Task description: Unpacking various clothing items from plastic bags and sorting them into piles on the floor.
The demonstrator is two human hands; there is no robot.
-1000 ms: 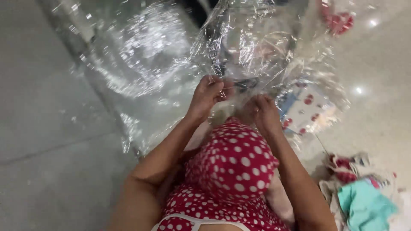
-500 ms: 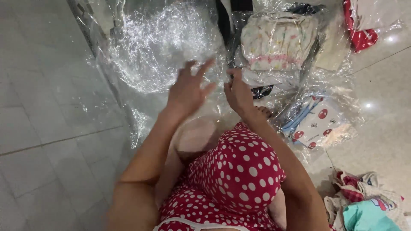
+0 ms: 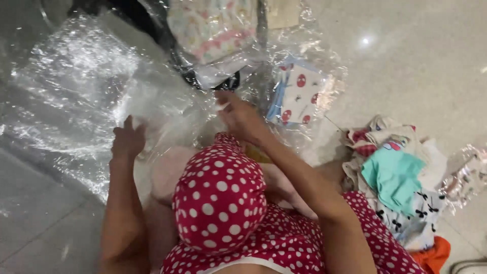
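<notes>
A large sheet of clear crinkled plastic wrap [image 3: 76,86] lies spread over the tiled floor in front of me. My left hand [image 3: 128,139] grips its near edge at the left. My right hand [image 3: 238,115] pinches another part of the same plastic near the middle. Beyond it lie plastic-wrapped folded garments: a pale printed one [image 3: 213,25] and a white one with red spots [image 3: 299,96]. My knee in red cloth with white dots [image 3: 219,195] rises between my arms.
A heap of folded small clothes [image 3: 395,177], teal, white and patterned, sits on the floor at the right, with an orange piece [image 3: 433,256] below it. More crumpled clear plastic [image 3: 469,172] lies at the far right. A dark object [image 3: 187,76] shows under the wrap.
My hands have moved apart: the left went out to the left edge of the plastic and closed on it, the right stayed central. The view swung right, showing the clothes heap.
</notes>
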